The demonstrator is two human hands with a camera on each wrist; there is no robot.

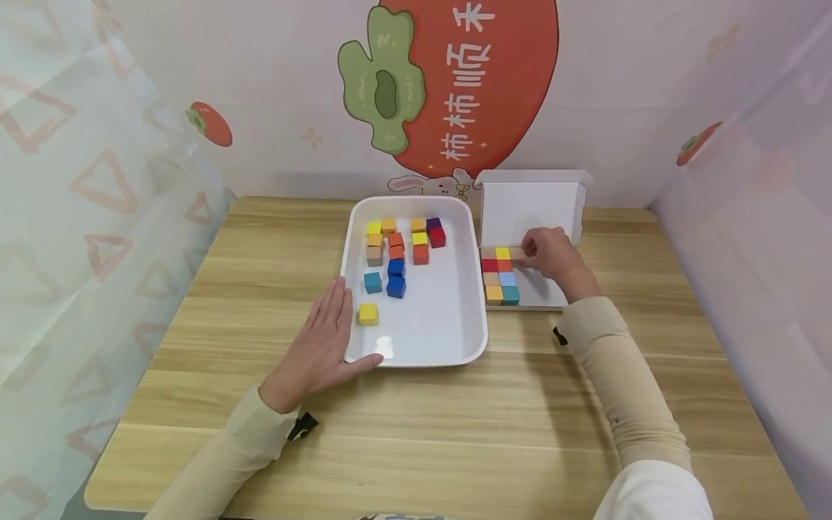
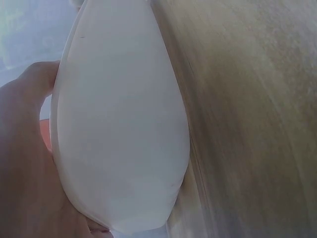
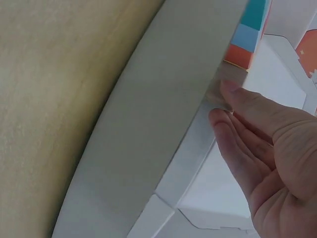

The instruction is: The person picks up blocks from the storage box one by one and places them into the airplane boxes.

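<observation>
My left hand (image 1: 317, 348) lies with straight fingers along the left rim of a white tray (image 1: 479, 318), its thumb over the near-left corner. In the left wrist view, that hand rests against the tray's side wall (image 2: 119, 114). Over a shallow white box (image 1: 542, 290), my right hand (image 1: 552, 258) pinches a plain wooden cube (image 3: 235, 74) beside the back end of the packed cubes. Those cubes stand in two columns along the box's left side, among them a yellow cube (image 1: 503, 253) and a teal cube (image 1: 510, 293). My fingers partly cover the wooden cube.
Inside the tray are several loose cubes, including a blue cube (image 1: 396, 287), a dark red cube (image 1: 438, 237) and a lone yellow cube (image 1: 368, 314). The box's raised lid (image 1: 529, 209) stands at the back, before a printed cloth backdrop (image 1: 279, 87). Everything sits on a wooden table (image 1: 416, 440).
</observation>
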